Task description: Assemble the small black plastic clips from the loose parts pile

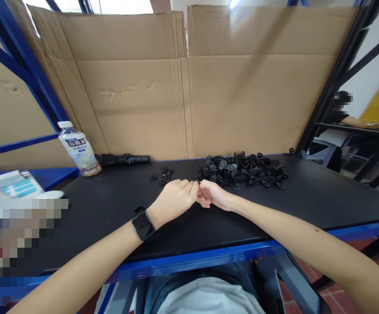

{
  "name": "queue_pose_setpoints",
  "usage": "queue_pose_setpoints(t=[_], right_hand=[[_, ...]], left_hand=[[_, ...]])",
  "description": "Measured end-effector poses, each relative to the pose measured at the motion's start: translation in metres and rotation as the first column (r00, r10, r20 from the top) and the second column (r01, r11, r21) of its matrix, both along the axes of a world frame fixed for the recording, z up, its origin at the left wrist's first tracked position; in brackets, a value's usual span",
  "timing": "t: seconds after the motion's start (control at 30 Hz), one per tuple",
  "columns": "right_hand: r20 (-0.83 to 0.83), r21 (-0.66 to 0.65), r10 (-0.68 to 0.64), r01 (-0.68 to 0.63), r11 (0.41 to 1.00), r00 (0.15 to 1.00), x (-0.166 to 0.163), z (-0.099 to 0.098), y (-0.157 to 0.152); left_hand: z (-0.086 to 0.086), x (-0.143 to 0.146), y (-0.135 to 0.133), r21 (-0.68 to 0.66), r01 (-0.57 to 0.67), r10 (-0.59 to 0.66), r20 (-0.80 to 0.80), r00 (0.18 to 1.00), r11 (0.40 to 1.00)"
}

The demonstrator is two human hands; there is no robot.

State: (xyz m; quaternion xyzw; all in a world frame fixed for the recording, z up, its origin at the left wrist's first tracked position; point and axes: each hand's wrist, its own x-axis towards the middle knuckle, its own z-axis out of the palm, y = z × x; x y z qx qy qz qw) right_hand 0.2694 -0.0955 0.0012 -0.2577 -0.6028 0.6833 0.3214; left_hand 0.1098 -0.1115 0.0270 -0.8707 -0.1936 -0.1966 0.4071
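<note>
The left hand (174,196) and right hand (214,195) meet fingertip to fingertip, both pinched shut. Whether a piece sits between them I cannot tell. Just beyond them on the black table (111,205) lies one heap of black plastic discs (243,170), too many to count. A small cluster (161,175) of about six lies apart, so most look unhandled. One bottle (78,149) and one folded umbrella (122,159) lie further left.

left hand (175,199), right hand (214,195) grip: contents hidden | left-edge patch (19,244): pixelated
</note>
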Motion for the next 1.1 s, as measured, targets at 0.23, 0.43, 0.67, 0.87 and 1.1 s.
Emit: queue_pose_setpoints(t=[0.23,0.43,0.67,0.87,1.1], right_hand=[[0.043,0.000,-0.089,0.089,0.996,0.995,-0.003,0.000,-0.002],[0.108,0.118,-0.113,0.100,0.988,0.988,-0.004,-0.004,-0.003],[0.125,0.169,-0.151,0.129,0.977,0.981,-0.003,-0.009,-0.002],[0.166,0.238,-0.127,0.086,0.967,0.978,-0.003,-0.005,-0.005],[0.060,-0.026,0.029,-0.027,0.999,0.998,0.002,0.007,-0.006]], left_hand=[[-0.003,-0.002,0.003,-0.002,0.019,-0.019,-0.038,0.999,1.000],[-0.004,-0.001,0.001,0.042,0.021,-0.018,-0.086,0.996,0.999],[-0.005,-0.006,0.004,0.062,0.063,-0.057,-0.092,0.994,0.996],[0.006,-0.011,0.005,-0.038,0.035,-0.033,0.059,0.998,0.999],[0.006,-0.014,0.013,-0.122,0.017,0.005,0.173,0.985,0.992]])
